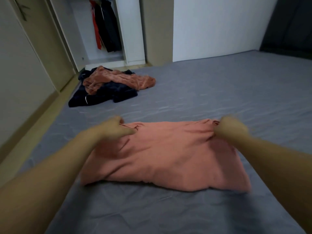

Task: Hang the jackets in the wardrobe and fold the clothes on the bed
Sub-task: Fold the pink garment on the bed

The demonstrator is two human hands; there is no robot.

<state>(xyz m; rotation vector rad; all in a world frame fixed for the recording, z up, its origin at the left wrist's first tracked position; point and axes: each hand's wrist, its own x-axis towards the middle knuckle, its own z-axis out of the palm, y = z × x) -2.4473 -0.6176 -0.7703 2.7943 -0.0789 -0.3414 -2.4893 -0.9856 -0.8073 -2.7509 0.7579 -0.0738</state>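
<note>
**Pink garment spread on bed, both hands at its far edge**

A bed point(219, 92) with a grey sheet fills most of the frame; pale walls stand behind it. At upper left an open wardrobe point(130, 31) holds hanging jackets point(105, 26), red and dark.

The pink garment point(168, 154) lies flat at centre frame, long axis left to right. The left hand point(114, 127) and right hand point(231, 127) each pinch its far edge, grip curled on cloth; both are blurred.

A heap of clothes point(109, 85), dark and rust, lies near the bed's left edge. Bare sheet extends right.
</note>
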